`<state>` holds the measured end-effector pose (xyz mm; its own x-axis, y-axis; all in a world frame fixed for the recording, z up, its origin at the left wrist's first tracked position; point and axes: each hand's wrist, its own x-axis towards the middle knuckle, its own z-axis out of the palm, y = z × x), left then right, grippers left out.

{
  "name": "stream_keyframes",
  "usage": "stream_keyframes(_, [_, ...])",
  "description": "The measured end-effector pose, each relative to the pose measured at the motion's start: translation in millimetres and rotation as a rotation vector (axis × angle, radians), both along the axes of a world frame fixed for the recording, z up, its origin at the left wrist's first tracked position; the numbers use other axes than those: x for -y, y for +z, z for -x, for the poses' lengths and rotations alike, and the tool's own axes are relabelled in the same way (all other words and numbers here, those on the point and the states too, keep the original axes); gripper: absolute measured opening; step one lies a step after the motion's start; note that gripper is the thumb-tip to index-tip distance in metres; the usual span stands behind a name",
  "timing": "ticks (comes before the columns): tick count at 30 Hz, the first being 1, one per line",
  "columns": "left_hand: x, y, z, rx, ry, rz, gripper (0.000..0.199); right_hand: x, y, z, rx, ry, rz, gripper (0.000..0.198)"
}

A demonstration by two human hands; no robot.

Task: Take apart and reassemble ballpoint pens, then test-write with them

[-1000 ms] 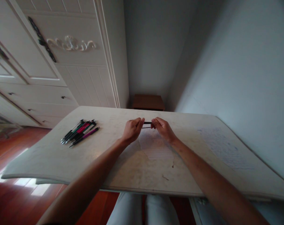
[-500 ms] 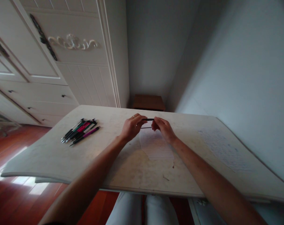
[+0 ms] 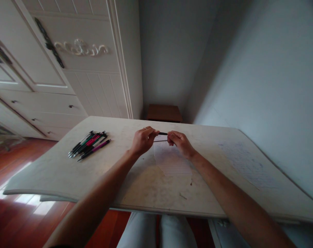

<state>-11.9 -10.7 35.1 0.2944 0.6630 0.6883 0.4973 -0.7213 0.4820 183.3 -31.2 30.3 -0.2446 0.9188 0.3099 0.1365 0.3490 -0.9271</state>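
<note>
Black pen (image 3: 163, 133): is spanning the gap between the hands, above the far end of the lined paper (image 3: 173, 160); both its ends are hiding in the fingers.
Left hand (image 3: 143, 140): is clamping one end of the pen and wearing a ring.
Right hand (image 3: 179, 141): is pinching the other end, standing just apart from the left.
Thin dark stick (image 3: 160, 141): is running just below the pen, between the hands; cannot tell whether it is lying on the paper or being held.
Table (image 3: 136, 193): is carrying the lined paper under the hands.
Pen pile (image 3: 90, 144): is lying at left, black, red, green and purple showing.
Written sheet (image 3: 245, 163): is lying at right, near the wall (image 3: 262, 86).
White cabinet (image 3: 94, 27): is standing beyond the table, at left.
Brown wooden stand (image 3: 164, 112): is sitting past the far edge.
</note>
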Motion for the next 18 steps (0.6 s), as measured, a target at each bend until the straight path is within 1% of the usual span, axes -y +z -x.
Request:
stream_keyframes(2, [3,1.2,-1,0.002,0.035,0.025,0.043,3,3,2,0.045,0.007,-0.025,0.048])
stream_keyframes(4, [5,2.9,-2,0.030,0.051,0.053,0.047,5,3,4,0.065,0.002,-0.047,0.046])
stream_keyframes(10, [5,6.5,-3,0.083,0.042,0.140,0.054,-4,-13,3,0.079,-0.037,-0.073,0.033])
stream_keyframes(11, [5,6.5,-3,0.083,0.044,0.147,0.055,-6,-15,2,0.063,-0.044,-0.073,0.034])
stream_keyframes(15, [2,4.8,-2,0.067,0.059,0.152,0.055,-12,-16,-5,0.002,-0.056,-0.052,0.055])
stream_keyframes(18, [0,2.9,-1,0.054,0.060,0.145,0.055,-12,-15,-6,0.002,-0.069,-0.035,0.049])
